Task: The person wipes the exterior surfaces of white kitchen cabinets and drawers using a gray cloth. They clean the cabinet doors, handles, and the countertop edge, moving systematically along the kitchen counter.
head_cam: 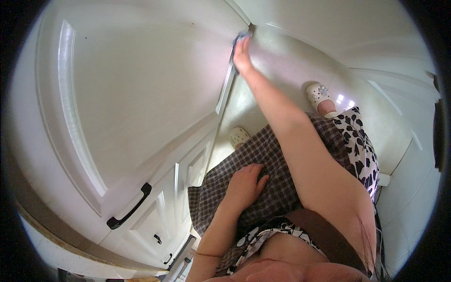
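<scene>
My right hand [243, 56] reaches far out with a grey-blue cloth [234, 67] under its palm. It presses the cloth to the lower edge of a white panelled cabinet door [148, 88], close to the corner by the floor. The hand and cloth are slightly blurred. My left hand [245, 185] rests on the brown checked apron [218, 187] over my lap, fingers loosely apart and holding nothing. A black bar handle [129, 208] sits on the cabinet door, nearer to me.
More white cabinet fronts [190, 172] with small black handles run along the left. A white panel [352, 31] stands opposite, across the pale floor [282, 60]. My cream clogs [317, 94] are on the floor. A countertop edge [88, 259] curves at lower left.
</scene>
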The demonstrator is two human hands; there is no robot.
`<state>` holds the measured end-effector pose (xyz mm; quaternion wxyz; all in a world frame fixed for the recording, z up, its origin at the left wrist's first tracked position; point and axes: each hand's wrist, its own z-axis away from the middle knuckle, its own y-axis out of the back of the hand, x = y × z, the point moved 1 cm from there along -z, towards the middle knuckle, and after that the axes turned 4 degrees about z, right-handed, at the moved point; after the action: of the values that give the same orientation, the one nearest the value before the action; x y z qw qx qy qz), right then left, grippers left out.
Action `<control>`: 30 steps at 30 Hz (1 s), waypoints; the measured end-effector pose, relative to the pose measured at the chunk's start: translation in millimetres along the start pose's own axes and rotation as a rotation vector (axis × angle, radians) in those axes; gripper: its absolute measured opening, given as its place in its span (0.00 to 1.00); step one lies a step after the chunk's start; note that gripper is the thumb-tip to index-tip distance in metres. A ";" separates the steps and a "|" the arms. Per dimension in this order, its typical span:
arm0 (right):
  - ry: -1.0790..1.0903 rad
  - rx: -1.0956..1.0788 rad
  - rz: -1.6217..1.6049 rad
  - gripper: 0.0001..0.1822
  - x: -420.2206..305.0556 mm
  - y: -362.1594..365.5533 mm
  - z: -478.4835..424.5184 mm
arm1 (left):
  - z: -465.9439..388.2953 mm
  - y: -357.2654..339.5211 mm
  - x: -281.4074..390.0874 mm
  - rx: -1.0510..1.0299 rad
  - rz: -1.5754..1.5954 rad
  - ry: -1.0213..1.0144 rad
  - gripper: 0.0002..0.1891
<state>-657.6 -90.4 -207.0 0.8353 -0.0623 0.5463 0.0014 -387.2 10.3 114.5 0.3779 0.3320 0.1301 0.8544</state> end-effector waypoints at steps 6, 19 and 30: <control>-0.001 0.029 -0.081 0.40 -16.5 -1.4 22.1 | 3.1 -0.6 -6.3 0.007 0.035 0.046 0.20; -0.093 -0.158 -0.224 0.41 58.6 -23.3 136.4 | -15.5 5.6 7.8 -0.015 -0.035 -0.026 0.16; -0.155 0.064 -0.331 0.25 -32.8 19.8 36.8 | -15.0 5.4 5.6 -0.062 -0.041 0.013 0.20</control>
<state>-638.7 -64.8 -164.5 0.8653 -0.1246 0.4623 -0.1484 -403.0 11.1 108.5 0.4044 0.3119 0.1127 0.8523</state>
